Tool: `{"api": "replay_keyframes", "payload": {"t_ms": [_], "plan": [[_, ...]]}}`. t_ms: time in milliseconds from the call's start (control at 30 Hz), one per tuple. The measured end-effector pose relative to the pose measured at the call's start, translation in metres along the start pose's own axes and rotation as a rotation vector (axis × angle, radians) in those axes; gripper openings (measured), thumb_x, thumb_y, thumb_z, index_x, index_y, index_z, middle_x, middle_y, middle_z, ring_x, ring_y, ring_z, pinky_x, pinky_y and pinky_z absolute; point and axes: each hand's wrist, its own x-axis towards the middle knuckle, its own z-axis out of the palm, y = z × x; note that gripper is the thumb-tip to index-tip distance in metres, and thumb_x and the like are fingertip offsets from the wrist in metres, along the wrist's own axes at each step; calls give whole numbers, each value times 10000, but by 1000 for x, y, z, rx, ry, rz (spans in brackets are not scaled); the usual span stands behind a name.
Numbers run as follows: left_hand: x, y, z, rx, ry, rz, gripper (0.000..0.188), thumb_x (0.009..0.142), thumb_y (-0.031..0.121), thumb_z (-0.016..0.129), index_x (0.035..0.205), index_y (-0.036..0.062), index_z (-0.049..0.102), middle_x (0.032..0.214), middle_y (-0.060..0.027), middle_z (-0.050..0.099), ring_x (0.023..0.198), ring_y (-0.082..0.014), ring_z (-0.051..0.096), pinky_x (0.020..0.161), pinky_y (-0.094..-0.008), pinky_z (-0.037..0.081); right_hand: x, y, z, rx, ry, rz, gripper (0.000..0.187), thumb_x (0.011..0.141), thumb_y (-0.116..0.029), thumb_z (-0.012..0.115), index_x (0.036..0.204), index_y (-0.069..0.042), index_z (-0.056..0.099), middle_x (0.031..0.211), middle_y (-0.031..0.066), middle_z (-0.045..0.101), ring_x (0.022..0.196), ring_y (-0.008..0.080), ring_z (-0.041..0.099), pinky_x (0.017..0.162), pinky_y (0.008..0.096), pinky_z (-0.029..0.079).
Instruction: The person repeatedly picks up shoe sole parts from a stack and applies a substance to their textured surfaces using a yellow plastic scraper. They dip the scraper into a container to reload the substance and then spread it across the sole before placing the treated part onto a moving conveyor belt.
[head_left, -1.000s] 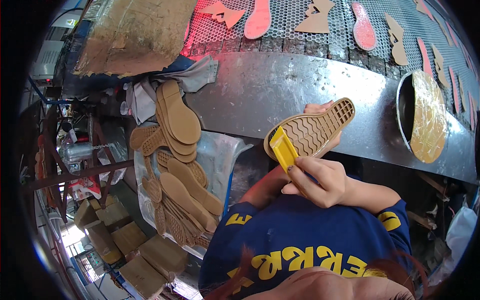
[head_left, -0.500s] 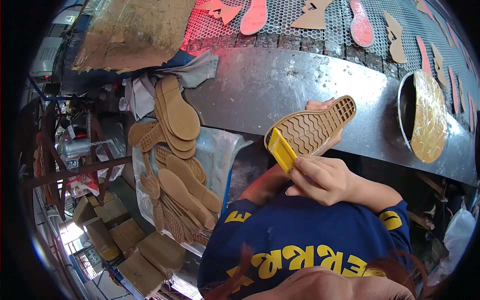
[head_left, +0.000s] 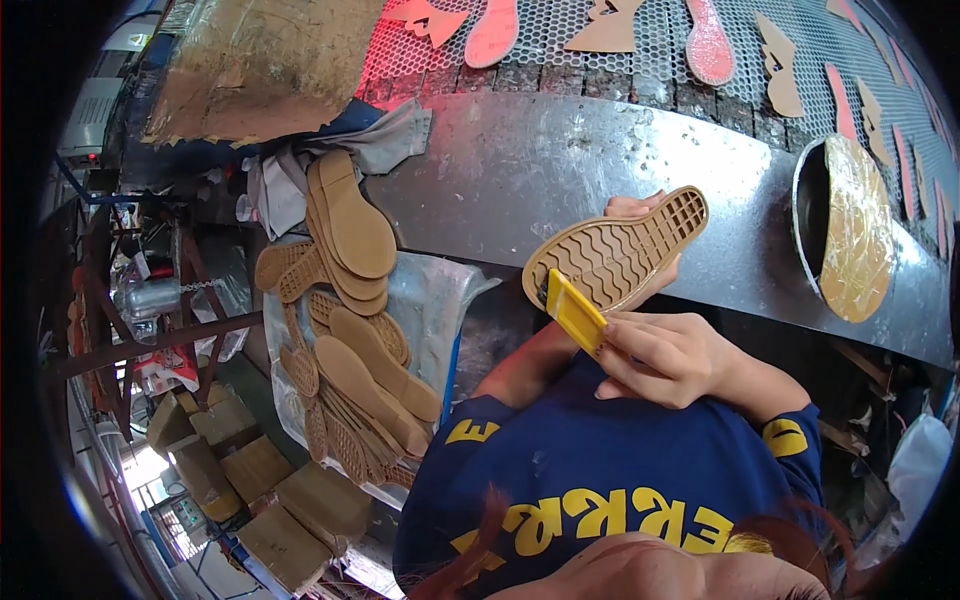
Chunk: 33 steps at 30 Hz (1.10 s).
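While the L hand (head_left: 631, 206) held a tan sole (head_left: 640, 245) tread up by the near edge of the table (head_left: 480, 150), fingers hooked round its rim, the R hand's (head_left: 665, 355) fingers were closed on a yellow tool (head_left: 577, 312), its tip at the sole's wide end; couldn't tell if touching. Other soles (head_left: 365, 385) lay nr the table's near L corner; tub (head_left: 860, 230) sat nr its R end.

Just ahead of my right fingers (head_left: 640, 347), the tan outsole (head_left: 615, 250) blocks the way, my left fingers (head_left: 630, 206) curled behind it. Beyond them, bare steel ledge (head_left: 500, 165) leaves a passage toward the mesh conveyor (head_left: 545, 48). Farther right stands a half-covered round container (head_left: 858, 235); left, piled soles (head_left: 362, 222) crowd me.
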Motion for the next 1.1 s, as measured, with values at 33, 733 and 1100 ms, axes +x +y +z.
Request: {"api": "replay_keyframes", "payload": {"t_ms": [33, 733, 1100], "plan": [[-1, 1, 0, 8, -9, -3, 543, 720, 116, 721, 1232, 90, 546, 1264, -43, 559, 1189, -178, 472, 1031, -301, 344, -2, 2, -4, 26, 6, 4, 303, 816, -240, 744, 932, 16, 632, 972, 132, 574, 834, 268, 684, 723, 303, 597], [-9, -16, 12, -877, 76, -344, 642, 745, -91, 688, 1259, 57, 333, 1312, -176, 477, 1295, -275, 464, 1095, -422, 387, -79, 27, -43, -471, 467, 704, 276, 774, 82, 700, 1013, -27, 614, 1028, 145, 607, 910, 302, 617, 780, 358, 510], [-11, -20, 14, -689, 42, -299, 651, 753, -74, 699, 1277, 40, 331, 1319, -187, 493, 1275, -270, 481, 1089, -420, 391, -100, 46, -20, -347, 376, 651, 244, 784, 71, 680, 1001, -31, 637, 963, 128, 626, 813, 281, 650, 665, 349, 536]]}}
